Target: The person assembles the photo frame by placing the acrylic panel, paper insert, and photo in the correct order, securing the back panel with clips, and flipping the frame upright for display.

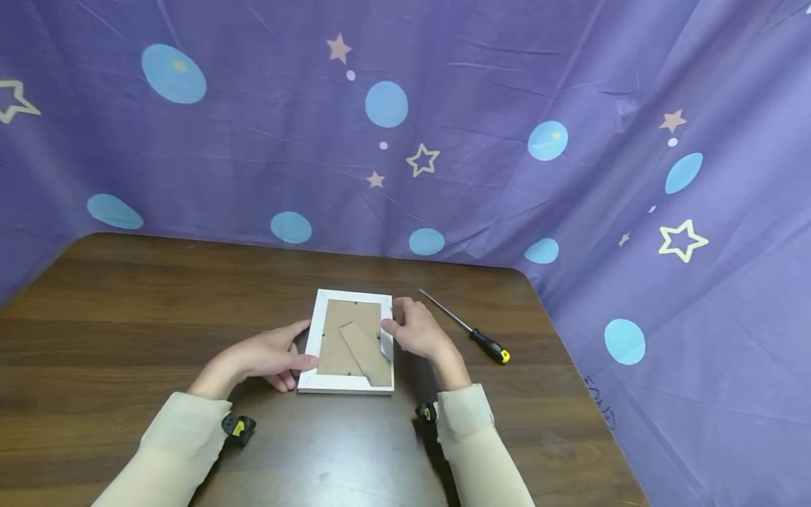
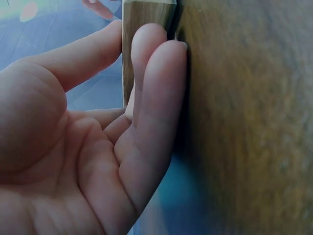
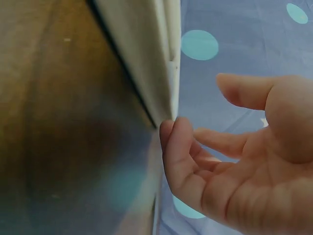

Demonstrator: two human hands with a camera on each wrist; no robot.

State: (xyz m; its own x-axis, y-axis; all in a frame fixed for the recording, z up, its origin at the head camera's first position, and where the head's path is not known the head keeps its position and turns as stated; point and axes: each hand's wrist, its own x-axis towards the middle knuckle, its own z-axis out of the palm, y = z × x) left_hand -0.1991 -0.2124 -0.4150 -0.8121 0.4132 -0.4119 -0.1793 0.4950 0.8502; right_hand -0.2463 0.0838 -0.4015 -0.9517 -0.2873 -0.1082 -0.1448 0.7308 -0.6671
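A white picture frame (image 1: 345, 382) lies face down on the table, its tan backing board (image 1: 336, 345) and slanted stand leg (image 1: 366, 352) showing. Along its left side my left hand (image 1: 266, 354) grips the edge, thumb on the white border. In the left wrist view, curled fingers (image 2: 159, 83) lie against the frame's side (image 2: 146, 12). My right hand (image 1: 421, 331) is at the right edge. The right wrist view shows its fingertips (image 3: 178, 134) at the frame's side (image 3: 142, 54), with the thumb (image 3: 244, 90) raised off it.
A screwdriver (image 1: 488, 345) with a black and yellow handle lies right of the frame. The brown wooden table (image 1: 158, 303) meets a purple curtain (image 1: 253, 141) with stars and blue dots behind and at the right.
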